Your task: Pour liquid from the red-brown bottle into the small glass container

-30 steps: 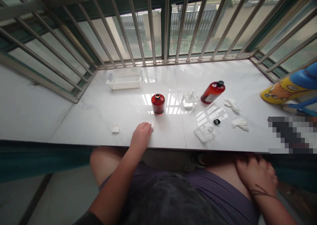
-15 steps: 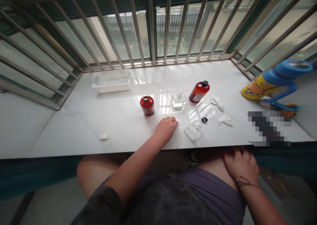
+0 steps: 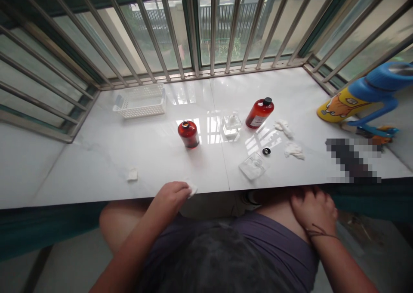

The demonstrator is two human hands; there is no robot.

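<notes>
Wiping step was in hand: your left hand (image 3: 169, 195) pinched white wipe (image 3: 192, 188) in closed fingers at near worktop (image 3: 106, 164) edge. Right hand (image 3: 314, 209) lay spread on your thigh, holding nothing. Next move likely called for steady pressure, keeping clear of round red bottle (image 3: 188, 134).

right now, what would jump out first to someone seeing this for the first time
The two red bottles: a short open one mid-counter and a taller capped one leaning to its right, vivid on the glossy white counter. Next, the left hand pressing a small white wipe at the near edge, and the yellow-and-blue bottle far right.
</notes>
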